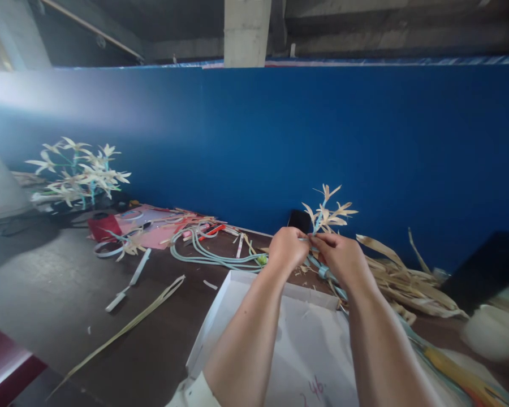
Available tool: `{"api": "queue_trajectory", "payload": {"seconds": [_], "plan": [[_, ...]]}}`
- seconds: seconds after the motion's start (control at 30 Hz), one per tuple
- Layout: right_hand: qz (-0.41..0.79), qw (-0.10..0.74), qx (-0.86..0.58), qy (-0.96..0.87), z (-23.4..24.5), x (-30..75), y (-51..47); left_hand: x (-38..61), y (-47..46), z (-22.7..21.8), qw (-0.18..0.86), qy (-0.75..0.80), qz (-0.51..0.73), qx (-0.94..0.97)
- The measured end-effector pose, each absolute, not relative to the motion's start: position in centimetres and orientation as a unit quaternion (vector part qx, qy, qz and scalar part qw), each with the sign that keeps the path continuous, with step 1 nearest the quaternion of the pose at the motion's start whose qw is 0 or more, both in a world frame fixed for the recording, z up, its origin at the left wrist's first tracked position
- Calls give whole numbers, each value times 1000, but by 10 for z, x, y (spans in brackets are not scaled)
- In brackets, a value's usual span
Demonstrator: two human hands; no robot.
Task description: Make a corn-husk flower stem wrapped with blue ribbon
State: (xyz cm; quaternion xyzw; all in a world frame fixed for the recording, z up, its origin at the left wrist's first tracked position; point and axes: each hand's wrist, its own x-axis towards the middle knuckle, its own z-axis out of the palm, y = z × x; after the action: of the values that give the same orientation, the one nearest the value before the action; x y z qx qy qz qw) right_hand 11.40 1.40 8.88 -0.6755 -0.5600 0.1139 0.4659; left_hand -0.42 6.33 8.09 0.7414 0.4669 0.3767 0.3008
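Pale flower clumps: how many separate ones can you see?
3: one flower spray held by the left hand and right hand, one large upright cluster at the picture's left, one small bunch lying by the pink paper. Others may be hidden.

Over there, the person's head camera looks down and ahead: blue wall (365,135) at twelve o'clock, left hand (287,249) and right hand (341,257) close, toward one.
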Motion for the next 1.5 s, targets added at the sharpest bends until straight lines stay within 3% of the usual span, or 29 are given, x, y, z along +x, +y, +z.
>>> {"api": "queue_trajectory", "payload": {"seconds": [0.37, 0.83, 1.17, 1.5], "plan": [[159, 499, -679, -515, 83, 114, 19, -2, 64, 77, 308, 467, 383, 735], [80, 481, -684, -543, 81, 119, 21, -5, 60, 84, 284, 471, 367, 750], [79, 448, -694, -558, 84, 116, 19, -7, 49, 88, 169, 483, 369, 776], [76, 473, -690, -543, 81, 120, 22, -7, 59, 86, 279, 464, 376, 752]]}}
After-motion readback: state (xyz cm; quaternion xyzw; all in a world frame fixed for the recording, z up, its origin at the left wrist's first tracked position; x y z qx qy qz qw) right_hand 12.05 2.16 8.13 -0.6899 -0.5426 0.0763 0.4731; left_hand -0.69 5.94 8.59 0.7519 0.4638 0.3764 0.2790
